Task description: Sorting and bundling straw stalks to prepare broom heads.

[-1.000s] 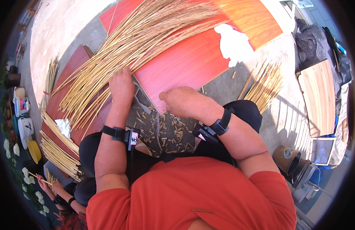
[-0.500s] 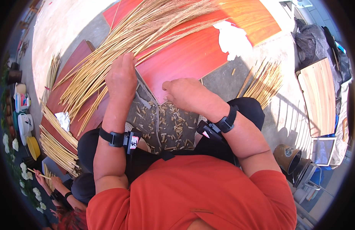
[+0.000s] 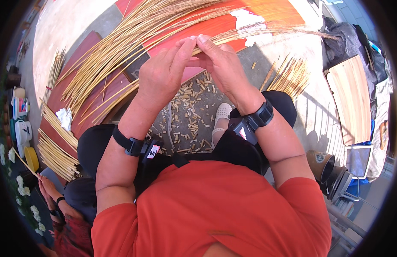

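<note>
My left hand (image 3: 166, 70) and my right hand (image 3: 222, 64) meet above the red board, fingertips close together. Both are closed round a few dried grass stalks (image 3: 225, 40). Their feathery tips reach out to the right; the bare yellow ends run back to the left behind my left wrist. My palms hide exactly how many stalks there are. Beyond my hands, a large heap of loose dried grass stalks (image 3: 115, 51) slants across the boards, tips toward the upper right.
Short cut stalk pieces (image 3: 192, 111) litter the floor between my feet. Bundled stalks lie at the right (image 3: 291, 79) and left (image 3: 57, 160). A white cloth (image 3: 249, 25) rests on the red board (image 3: 275, 15). A co-worker's hands (image 3: 46, 188) hold a stalk at lower left.
My hands have come together and moved up and away from me. A few stalks are now drawn away from the heap toward the right, between both hands.
</note>
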Tool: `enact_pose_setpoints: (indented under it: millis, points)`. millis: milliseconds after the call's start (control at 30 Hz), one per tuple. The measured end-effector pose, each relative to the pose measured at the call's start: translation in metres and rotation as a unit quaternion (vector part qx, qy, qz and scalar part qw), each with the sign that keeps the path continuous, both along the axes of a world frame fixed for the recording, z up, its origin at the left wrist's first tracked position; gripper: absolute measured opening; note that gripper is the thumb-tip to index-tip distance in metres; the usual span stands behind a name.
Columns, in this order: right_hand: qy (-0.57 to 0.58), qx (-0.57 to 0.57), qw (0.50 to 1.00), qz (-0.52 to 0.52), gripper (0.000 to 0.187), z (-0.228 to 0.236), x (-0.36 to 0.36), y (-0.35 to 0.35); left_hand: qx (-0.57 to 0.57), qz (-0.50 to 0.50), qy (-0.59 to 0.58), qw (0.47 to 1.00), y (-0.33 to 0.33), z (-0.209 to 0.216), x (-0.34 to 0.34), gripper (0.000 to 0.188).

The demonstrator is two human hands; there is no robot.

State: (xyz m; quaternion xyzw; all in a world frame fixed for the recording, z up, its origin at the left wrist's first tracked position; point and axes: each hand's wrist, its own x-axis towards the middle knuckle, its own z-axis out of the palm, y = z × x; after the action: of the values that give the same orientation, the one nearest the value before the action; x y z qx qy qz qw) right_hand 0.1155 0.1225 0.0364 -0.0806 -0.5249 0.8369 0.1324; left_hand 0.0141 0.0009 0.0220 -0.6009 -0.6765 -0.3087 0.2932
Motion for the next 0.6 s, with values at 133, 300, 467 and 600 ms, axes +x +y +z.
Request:
enact_pose_setpoints:
  millis: [133,300,467,600]
  points:
    - [-0.057,0.157,0.983,-0.082,0.037,0.01,0.007,0.0,-0.054,0.021,0.012,0.998,-0.01,0.005,0.008,0.053]
    - [0.043,0.044,0.981,-0.182,0.034,0.01,0.008,0.023,0.082,-0.004,0.16,0.984,-0.015,0.018,-0.001,0.051]
    - [0.094,-0.1,0.974,-0.18,0.034,0.009,0.005,0.031,-0.153,-0.026,-0.497,0.854,-0.031,0.018,0.022,0.059]
    - [0.036,-0.095,0.993,-0.052,0.041,0.005,-0.001,0.008,0.143,-0.249,-0.75,0.596,-0.036,0.026,-0.002,0.062]
